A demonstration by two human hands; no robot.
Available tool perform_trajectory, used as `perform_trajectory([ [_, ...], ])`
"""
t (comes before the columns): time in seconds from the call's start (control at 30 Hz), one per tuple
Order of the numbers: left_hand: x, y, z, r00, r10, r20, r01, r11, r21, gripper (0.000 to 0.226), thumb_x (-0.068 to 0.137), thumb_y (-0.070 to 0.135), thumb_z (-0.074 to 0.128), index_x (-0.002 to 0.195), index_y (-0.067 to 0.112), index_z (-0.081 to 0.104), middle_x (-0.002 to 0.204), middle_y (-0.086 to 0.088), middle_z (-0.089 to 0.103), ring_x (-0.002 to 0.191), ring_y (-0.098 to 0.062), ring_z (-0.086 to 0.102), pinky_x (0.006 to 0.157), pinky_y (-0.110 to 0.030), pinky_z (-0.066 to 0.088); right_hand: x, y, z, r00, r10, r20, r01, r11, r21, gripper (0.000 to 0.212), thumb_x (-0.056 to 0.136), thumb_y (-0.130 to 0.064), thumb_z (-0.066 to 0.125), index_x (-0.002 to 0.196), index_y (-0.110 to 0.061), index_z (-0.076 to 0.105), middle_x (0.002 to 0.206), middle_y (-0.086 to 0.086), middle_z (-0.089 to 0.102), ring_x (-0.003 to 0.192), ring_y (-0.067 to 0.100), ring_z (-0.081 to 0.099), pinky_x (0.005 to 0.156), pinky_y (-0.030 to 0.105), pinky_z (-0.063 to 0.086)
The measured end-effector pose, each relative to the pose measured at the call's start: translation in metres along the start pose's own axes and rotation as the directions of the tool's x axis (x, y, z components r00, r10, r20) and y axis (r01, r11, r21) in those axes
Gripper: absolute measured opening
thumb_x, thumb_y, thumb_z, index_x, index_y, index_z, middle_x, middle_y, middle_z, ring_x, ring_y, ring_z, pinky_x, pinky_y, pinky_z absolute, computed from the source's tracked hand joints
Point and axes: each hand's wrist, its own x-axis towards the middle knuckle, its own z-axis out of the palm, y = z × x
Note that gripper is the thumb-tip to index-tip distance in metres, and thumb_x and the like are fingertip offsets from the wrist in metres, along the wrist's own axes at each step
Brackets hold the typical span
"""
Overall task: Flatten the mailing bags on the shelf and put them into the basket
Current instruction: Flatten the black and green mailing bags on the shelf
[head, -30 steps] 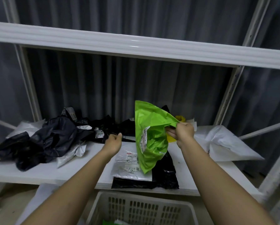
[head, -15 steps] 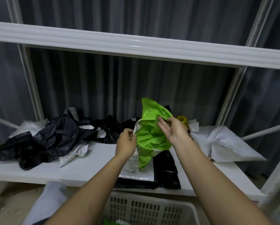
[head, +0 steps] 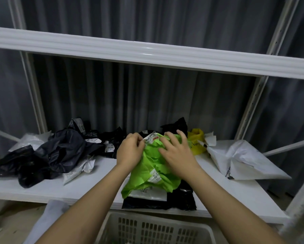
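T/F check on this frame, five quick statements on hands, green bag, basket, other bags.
1. Both hands are on the green bag. True: the left hand grips its upper left edge, and the right hand lies spread on top.
2. The green bag is in the basket. False: it lies on the shelf, on a black bag.
3. A yellow bag sits behind the right hand. True.
4. The dark crumpled bags are piled right of the green bag. False: they are on its left.
5. The white bag lies at the shelf's right end. True.
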Motion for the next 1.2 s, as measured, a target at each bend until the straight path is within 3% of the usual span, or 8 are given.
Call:
perform_trajectory([
  [0.13,-0.004,-0.004,-0.001,0.999,0.051,0.012,-0.052,0.996,0.070,0.012,0.093,0.029,0.056,0.089,0.019,0.062,0.093,0.004,0.056,0.087,-0.019,0.059,0.066,-0.033,0.044,-0.002,-0.005,0.009,0.990,-0.065,0.127,0.074,0.994,-0.074,0.024,0.047,-0.029,0.090,0.062,-0.026,0.072,0.099,0.003,0.070,0.109,0.029,0.061,0.106,0.057,0.023],
  [0.33,-0.006,-0.019,-0.007,0.992,0.122,0.017,-0.124,0.979,0.164,0.015,0.095,0.031,0.054,0.093,0.019,0.062,0.095,0.001,0.059,0.095,-0.021,0.058,0.068,-0.034,0.044,0.000,0.007,0.021,0.999,0.053,0.006,-0.054,0.992,0.112,0.022,0.051,-0.014,0.086,0.060,-0.020,0.067,0.056,-0.003,0.056,0.067,0.022,0.061,0.109,0.060,0.027],
  [0.43,-0.009,-0.030,-0.005,0.991,0.113,0.073,-0.126,0.967,0.220,0.016,0.096,0.032,0.052,0.093,0.018,0.060,0.096,0.001,0.059,0.096,-0.021,0.058,0.067,-0.033,0.041,-0.006,0.015,0.029,0.989,0.143,0.044,-0.149,0.946,0.288,0.024,0.066,-0.019,0.083,0.064,-0.017,0.059,0.060,-0.005,0.056,0.066,0.020,0.062,0.111,0.052,0.014],
  [0.6,-0.007,-0.046,-0.001,0.993,0.032,0.110,-0.057,0.973,0.223,0.016,0.092,0.033,0.058,0.089,0.017,0.062,0.093,0.001,0.062,0.096,-0.022,0.059,0.068,-0.033,0.044,-0.005,0.025,0.025,0.915,0.395,0.083,-0.361,0.709,0.606,0.018,0.091,-0.020,0.063,0.076,-0.015,0.052,0.064,-0.013,0.047,0.065,0.017,0.057,0.119,0.042,0.009],
  [0.73,-0.008,-0.037,0.003,0.991,0.074,0.110,-0.099,0.964,0.245,0.022,0.092,0.030,0.059,0.111,0.019,0.063,0.110,-0.002,0.057,0.108,-0.025,0.051,0.082,-0.036,0.044,-0.007,0.023,0.029,0.925,0.372,0.072,-0.355,0.784,0.510,0.020,0.088,-0.021,0.066,0.075,-0.014,0.052,0.064,-0.005,0.055,0.066,0.020,0.060,0.114,0.047,0.019],
  [0.83,-0.014,-0.018,0.004,0.964,0.258,0.057,-0.264,0.937,0.230,0.031,0.091,0.039,0.059,0.118,0.022,0.062,0.115,-0.002,0.054,0.110,-0.026,0.045,0.090,-0.035,0.038,-0.006,0.020,0.033,0.941,0.335,0.038,-0.323,0.863,0.389,0.025,0.082,-0.022,0.073,0.071,-0.015,0.051,0.059,-0.005,0.052,0.058,0.020,0.058,0.108,0.055,0.031],
  [1.0,-0.020,0.005,0.008,0.839,0.296,0.457,-0.444,0.858,0.259,0.048,0.086,0.061,0.050,0.123,0.031,0.057,0.130,0.011,0.048,0.127,-0.013,0.032,0.102,-0.031,0.019,-0.002,0.022,0.037,0.912,0.410,0.005,-0.377,0.832,0.408,0.018,0.085,-0.021,0.069,0.076,-0.015,0.054,0.062,-0.004,0.056,0.059,0.021,0.059,0.110,0.050,0.024],
  [1.2,-0.009,-0.004,0.009,0.948,0.160,0.274,-0.218,0.956,0.196,0.028,0.096,0.041,0.050,0.090,0.014,0.053,0.098,-0.005,0.064,0.098,-0.027,0.057,0.075,-0.036,0.043,-0.017,0.029,0.045,0.901,0.422,0.097,-0.419,0.794,0.441,0.011,0.093,-0.024,0.057,0.084,-0.017,0.056,0.073,-0.004,0.060,0.075,0.022,0.062,0.111,0.047,0.020],
])
